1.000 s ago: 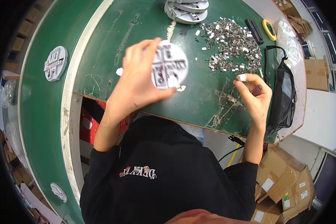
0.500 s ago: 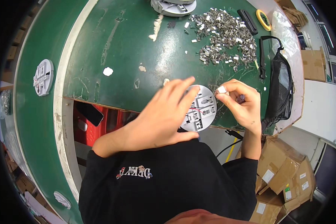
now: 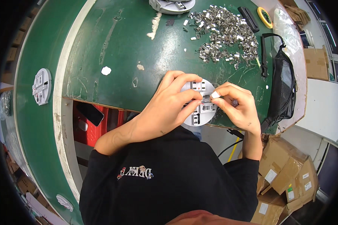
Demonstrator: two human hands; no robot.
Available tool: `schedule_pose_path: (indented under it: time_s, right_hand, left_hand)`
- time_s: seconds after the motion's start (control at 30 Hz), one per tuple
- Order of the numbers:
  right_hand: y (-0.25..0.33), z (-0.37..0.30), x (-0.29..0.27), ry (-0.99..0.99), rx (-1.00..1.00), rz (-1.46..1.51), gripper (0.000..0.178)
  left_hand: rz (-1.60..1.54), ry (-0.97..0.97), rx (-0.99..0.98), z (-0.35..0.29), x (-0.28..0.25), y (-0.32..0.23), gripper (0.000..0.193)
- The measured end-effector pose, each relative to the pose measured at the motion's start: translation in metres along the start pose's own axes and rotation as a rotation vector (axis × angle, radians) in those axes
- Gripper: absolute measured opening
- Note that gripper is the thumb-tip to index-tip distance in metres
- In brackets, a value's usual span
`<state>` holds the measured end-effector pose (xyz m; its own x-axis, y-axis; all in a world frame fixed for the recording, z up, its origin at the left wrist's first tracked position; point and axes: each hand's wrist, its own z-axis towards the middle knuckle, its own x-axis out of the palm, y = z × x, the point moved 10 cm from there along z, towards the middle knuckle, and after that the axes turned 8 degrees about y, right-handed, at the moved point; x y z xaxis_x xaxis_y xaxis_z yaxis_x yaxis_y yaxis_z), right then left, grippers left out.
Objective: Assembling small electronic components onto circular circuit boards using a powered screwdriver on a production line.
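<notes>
A round light-grey plastic disc [image 3: 204, 118] with moulded slots and raised blocks lies at the bench's front edge, between my hands. My left hand [image 3: 169, 99] reaches over its left side. The thumb and index finger come together in a pinch near the disc's middle; what they hold is too small to make out. My right hand [image 3: 238, 105] pinches a small clip with a white face [image 3: 215, 95] at the disc's right side. A dark, round-ended handle [image 3: 234, 102] pokes out between the curled fingers of that same hand.
A heap of small metal clips [image 3: 229, 35] covers the far right of the green bench [image 3: 112, 82]. Beyond lie a black case [image 3: 248, 18], yellow tape roll [image 3: 264, 17] and black mesh bag [image 3: 282, 82]. Another grey disc [image 3: 42, 86] sits on the left-hand green surface.
My left thumb and fingers have drawn together from a spread pose onto the disc. My right hand has moved left with the clip, over the disc's edge. The grey disc at far left has moved nearer.
</notes>
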<state>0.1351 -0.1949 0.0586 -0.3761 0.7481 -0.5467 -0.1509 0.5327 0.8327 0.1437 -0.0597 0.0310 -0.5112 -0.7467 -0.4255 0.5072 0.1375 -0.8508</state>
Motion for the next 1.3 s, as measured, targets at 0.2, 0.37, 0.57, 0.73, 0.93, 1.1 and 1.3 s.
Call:
schedule_pose_path:
  time_s: [0.2,0.37,0.57,0.73,0.93,1.1,1.3]
  right_hand:
    - [-0.001,-0.001,0.008,0.044,-0.025,-0.025,0.011]
    - [0.002,0.001,0.008,0.063,-0.006,0.0,0.011]
    - [0.002,0.003,0.007,0.095,0.042,-0.009,0.008]
    - [-0.001,0.008,0.007,0.119,0.055,-0.007,0.008]
    - [0.0,0.012,0.008,0.135,0.051,-0.012,0.008]
    - [0.006,0.014,0.008,0.13,0.04,-0.053,0.008]
    - [0.01,0.014,0.016,0.092,0.008,-0.15,0.011]
  left_hand:
    - [-0.022,-0.032,-0.009,-0.009,0.003,-0.001,0.01]
    - [-0.019,-0.029,-0.005,-0.009,0.003,-0.001,0.01]
    - [-0.033,-0.024,-0.011,-0.007,0.002,0.001,0.008]
    - [-0.047,-0.018,-0.009,-0.004,0.001,0.002,0.008]
    - [-0.065,-0.008,-0.016,-0.002,0.0,0.001,0.008]
    - [-0.084,-0.011,-0.014,-0.001,-0.003,0.001,0.008]
    - [-0.103,-0.054,-0.017,-0.008,-0.011,0.001,0.011]
